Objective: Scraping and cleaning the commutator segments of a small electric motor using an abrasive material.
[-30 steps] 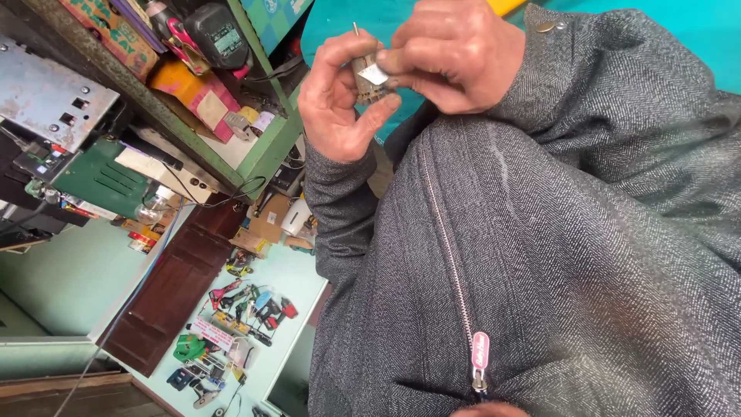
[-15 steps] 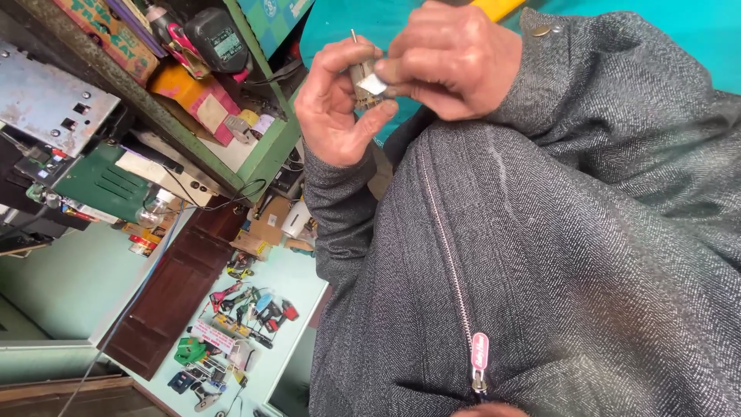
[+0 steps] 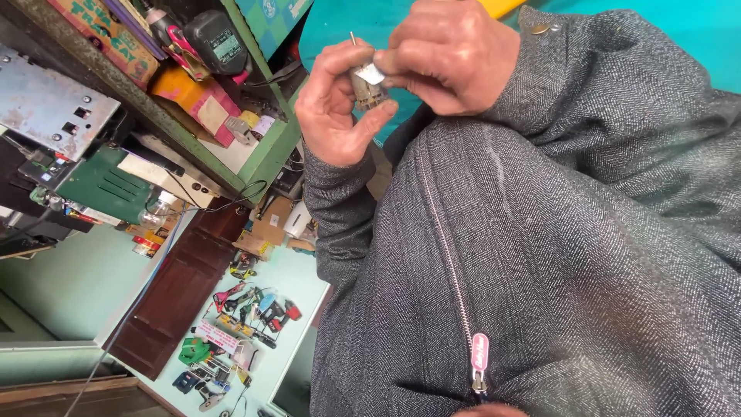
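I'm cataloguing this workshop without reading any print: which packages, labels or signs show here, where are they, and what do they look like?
Cardboard box: top-left shelf, long, orange-brown, printed.
Pink-and-yellow box: shelf below the cordless drill, rectangular.
White label: on the small metal motor between left hand and right hand.
Pink zipper tag: grey jacket, oval.

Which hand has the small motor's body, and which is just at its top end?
The left hand wraps the small motor between thumb and fingers. The right hand only pinches its top end from above.
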